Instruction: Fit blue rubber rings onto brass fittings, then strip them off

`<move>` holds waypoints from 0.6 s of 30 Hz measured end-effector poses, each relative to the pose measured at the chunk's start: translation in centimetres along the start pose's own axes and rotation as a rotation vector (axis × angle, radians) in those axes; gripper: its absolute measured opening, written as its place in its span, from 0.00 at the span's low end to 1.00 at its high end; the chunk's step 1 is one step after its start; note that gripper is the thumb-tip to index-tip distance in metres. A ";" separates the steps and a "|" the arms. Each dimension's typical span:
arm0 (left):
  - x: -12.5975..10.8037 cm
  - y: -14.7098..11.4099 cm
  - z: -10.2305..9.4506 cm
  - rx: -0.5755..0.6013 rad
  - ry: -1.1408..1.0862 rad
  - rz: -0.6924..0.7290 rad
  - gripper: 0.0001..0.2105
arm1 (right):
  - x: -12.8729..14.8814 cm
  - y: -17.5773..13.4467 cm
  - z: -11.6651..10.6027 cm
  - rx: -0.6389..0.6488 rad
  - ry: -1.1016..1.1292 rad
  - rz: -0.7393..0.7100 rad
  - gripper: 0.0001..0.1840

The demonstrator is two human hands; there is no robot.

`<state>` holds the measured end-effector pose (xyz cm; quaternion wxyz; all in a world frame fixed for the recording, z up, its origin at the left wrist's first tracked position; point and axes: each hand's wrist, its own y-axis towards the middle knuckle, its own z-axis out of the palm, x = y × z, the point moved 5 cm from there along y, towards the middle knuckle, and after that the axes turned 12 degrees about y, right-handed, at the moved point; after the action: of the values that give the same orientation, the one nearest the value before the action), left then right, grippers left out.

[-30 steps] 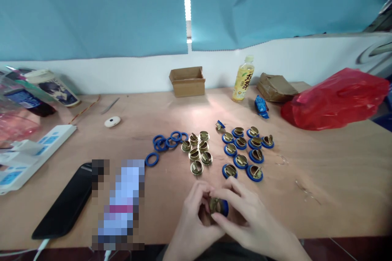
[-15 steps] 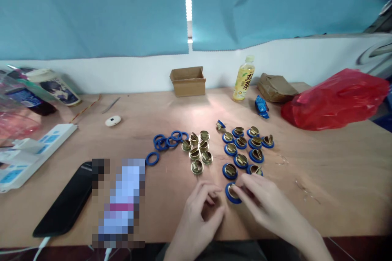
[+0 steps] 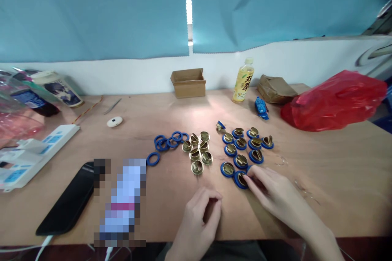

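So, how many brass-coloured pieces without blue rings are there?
7 brass-coloured pieces beside the loose blue rings: three rough pairs, back to front, then one nearest the left hand.

R hand [image 3: 272, 189] just right of the blue-ringed brass piece [image 3: 240, 180], palm down, thumb & idx tips pinched on its R side; other fingers bent, tucked in beyond the thumb, partly hidden. R wrist approx straight, bare forearm slanting back to the near right of the piece. L hand [image 3: 199, 217] near-left of the piece, well apart from it, side-on w/ thumb twd it, fingers loosely curled; thumb & idx make a loop, tips v. close, can't tell if touching. L wrist nearer the body than the piece.
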<state>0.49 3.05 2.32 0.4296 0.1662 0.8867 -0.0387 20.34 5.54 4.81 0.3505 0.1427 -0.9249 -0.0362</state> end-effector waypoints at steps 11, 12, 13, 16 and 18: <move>4.1 0.8 -6.3 -0.348 0.439 -0.087 0.09 | 0.1 0.0 0.0 -0.021 -0.085 -0.041 0.13; 4.8 1.0 -7.4 -0.392 0.527 -0.087 0.11 | 0.1 0.0 0.0 -0.028 -0.093 -0.047 0.13; 5.5 1.3 -8.4 -0.429 0.619 -0.092 0.13 | 0.1 0.0 0.0 -0.034 -0.101 -0.052 0.13; 7.3 2.2 -10.3 -0.475 0.818 -0.096 0.16 | 0.0 0.1 0.2 -0.043 -0.113 -0.051 0.13; 8.2 2.5 -11.0 -0.495 0.843 -0.150 0.16 | -0.2 0.1 0.3 -0.036 -0.109 -0.033 0.12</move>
<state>-11.62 9.89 3.08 0.0563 -0.0041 0.9755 0.2127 20.28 5.73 4.52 0.3013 0.1496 -0.9394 -0.0667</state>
